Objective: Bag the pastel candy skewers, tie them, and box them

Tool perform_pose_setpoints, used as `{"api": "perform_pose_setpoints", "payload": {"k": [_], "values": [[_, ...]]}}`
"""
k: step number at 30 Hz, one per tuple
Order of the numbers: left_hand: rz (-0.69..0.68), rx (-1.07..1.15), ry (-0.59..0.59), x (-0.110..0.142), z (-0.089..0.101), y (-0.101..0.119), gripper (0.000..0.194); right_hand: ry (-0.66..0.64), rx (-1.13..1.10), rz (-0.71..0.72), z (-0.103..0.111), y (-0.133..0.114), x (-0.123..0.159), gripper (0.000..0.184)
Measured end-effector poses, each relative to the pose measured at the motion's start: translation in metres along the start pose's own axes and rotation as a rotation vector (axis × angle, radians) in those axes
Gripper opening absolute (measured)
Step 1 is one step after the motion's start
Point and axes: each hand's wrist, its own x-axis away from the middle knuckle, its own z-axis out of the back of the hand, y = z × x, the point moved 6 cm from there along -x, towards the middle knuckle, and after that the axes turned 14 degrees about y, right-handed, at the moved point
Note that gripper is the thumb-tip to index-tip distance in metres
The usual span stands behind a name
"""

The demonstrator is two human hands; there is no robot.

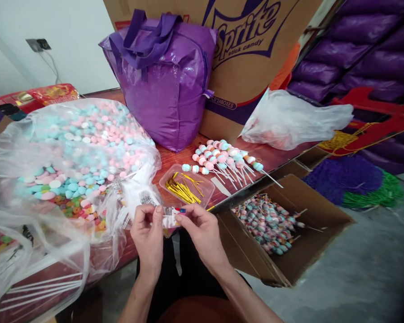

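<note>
My left hand (148, 235) and my right hand (200, 229) meet in front of me, both pinched on a small clear wrapper (170, 220) with white and pink candy pieces inside. Just beyond them stands a clear plastic tray (202, 188) holding gold twist ties (183, 186). Behind the tray lies a row of finished candy sticks (222, 157) on the red table (175, 159). A large clear bag of pink, blue and white candies (77, 152) fills the table's left side.
An open cardboard box (316, 233) of wrapped candy sticks sits on the floor at my right. A purple tote bag (164, 76), a big "Sprite stick candy" carton (252, 49) and a crumpled clear bag (292, 119) stand at the back. White sticks (43, 289) lie lower left.
</note>
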Motion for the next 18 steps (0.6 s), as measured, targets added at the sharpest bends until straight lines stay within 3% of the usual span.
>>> {"api": "perform_pose_setpoints", "payload": {"k": [3, 6, 10, 16, 18], "values": [[-0.024, -0.020, -0.025, 0.005, 0.001, -0.004, 0.023, -0.018, 0.057, 0.050, 0.003, 0.000, -0.003, 0.014], [-0.011, -0.007, -0.052, 0.007, -0.001, -0.006, 0.023, -0.029, 0.139, 0.243, 0.004, -0.010, -0.003, 0.030], [-0.026, -0.005, -0.042, 0.004, -0.002, -0.009, 0.020, -0.043, 0.152, 0.444, 0.002, -0.017, 0.000, 0.020], [-0.027, -0.023, -0.038, 0.004, -0.004, -0.007, 0.022, 0.057, 0.202, 0.579, 0.008, -0.021, 0.002, 0.012], [-0.054, -0.036, -0.036, 0.005, -0.006, -0.003, 0.023, 0.051, 0.222, 0.541, 0.009, -0.020, 0.002, 0.007]]}}
